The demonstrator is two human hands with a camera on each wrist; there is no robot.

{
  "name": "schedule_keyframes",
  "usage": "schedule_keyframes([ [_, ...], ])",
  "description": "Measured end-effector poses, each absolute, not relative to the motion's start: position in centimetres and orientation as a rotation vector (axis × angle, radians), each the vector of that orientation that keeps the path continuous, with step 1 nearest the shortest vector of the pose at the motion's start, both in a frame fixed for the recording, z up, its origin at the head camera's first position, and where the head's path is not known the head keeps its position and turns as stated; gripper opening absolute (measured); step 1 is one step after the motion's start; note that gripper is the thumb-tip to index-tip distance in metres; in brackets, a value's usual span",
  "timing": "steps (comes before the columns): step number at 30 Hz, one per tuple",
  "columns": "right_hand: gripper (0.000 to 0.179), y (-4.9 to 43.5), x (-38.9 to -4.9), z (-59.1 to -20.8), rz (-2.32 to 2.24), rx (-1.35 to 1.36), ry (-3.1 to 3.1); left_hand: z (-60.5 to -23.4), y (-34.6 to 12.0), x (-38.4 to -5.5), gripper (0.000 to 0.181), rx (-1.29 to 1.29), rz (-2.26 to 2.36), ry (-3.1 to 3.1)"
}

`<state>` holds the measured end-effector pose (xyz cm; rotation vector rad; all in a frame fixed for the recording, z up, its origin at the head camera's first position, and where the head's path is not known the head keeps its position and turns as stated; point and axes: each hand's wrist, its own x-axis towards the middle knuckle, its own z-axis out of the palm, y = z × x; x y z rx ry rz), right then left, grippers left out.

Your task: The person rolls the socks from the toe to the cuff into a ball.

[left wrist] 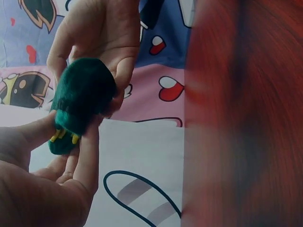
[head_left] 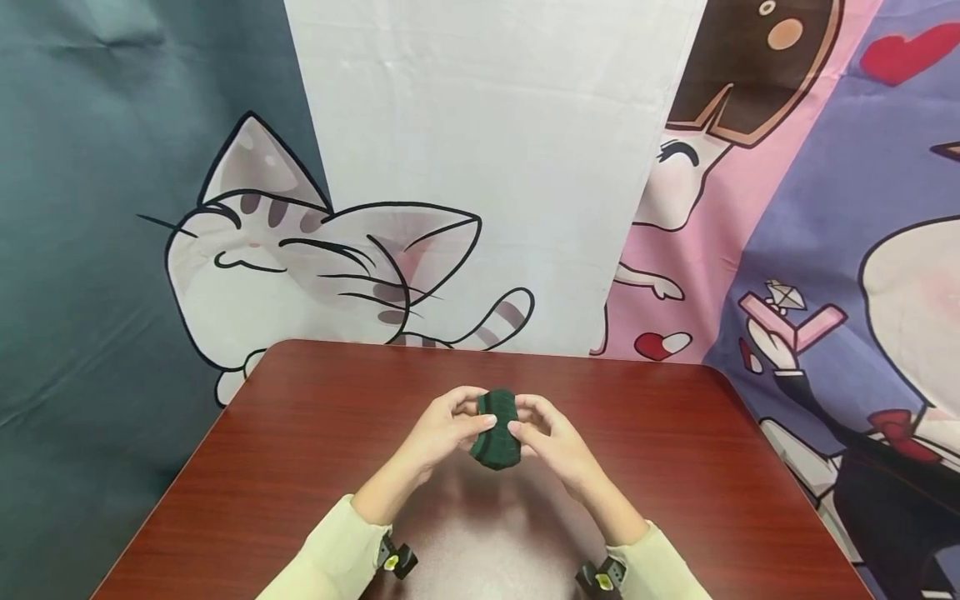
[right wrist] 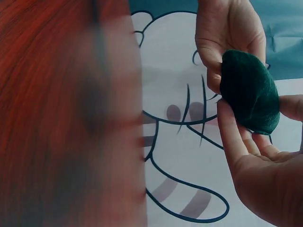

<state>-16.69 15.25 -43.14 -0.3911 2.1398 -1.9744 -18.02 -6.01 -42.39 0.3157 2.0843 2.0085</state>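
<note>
Between both hands is a dark green, soft-looking fabric piece [head_left: 498, 433], rounded and folded, raised over the table. A lighter green band runs along its left side in the head view. Small yellow bits show near one end of the green fabric piece [left wrist: 85, 94] in the left wrist view. My left hand [head_left: 453, 425] pinches its left edge, thumb on the near face and fingers behind. On the opposite edge, my right hand [head_left: 551, 437] holds it the same way. Its plain rounded back [right wrist: 250, 92] faces the right wrist camera. I cannot tell exactly what the piece is.
A reddish-brown wooden table [head_left: 315, 442] with rounded far corners lies under the hands. Behind it hangs a cloth backdrop [head_left: 480, 125] printed with a cartoon cat and figures. Small dark wrist cameras [head_left: 397, 560] sit at both pale sleeves [head_left: 330, 550].
</note>
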Motion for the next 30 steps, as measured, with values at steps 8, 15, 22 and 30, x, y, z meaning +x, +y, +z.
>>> schedule_keyframes([
  [8,0.046,15.2,-16.7,-43.9,-1.942,-0.357,2.181,-43.0,-6.0,-18.0,0.043,0.293,2.007,2.116],
  [15,0.048,15.3,-16.9,-44.0,-1.949,-0.337,2.171,-42.9,-5.8,-17.8,0.043,0.241,2.005,2.109],
  [22,0.045,15.0,-16.8,-44.2,-1.916,-0.305,2.227,-43.3,-6.0,-17.9,0.043,0.252,1.984,2.132],
  [30,0.046,15.0,-16.7,-44.7,-1.904,-0.292,2.231,-44.2,-6.0,-17.7,0.043,0.276,1.977,2.143],
])
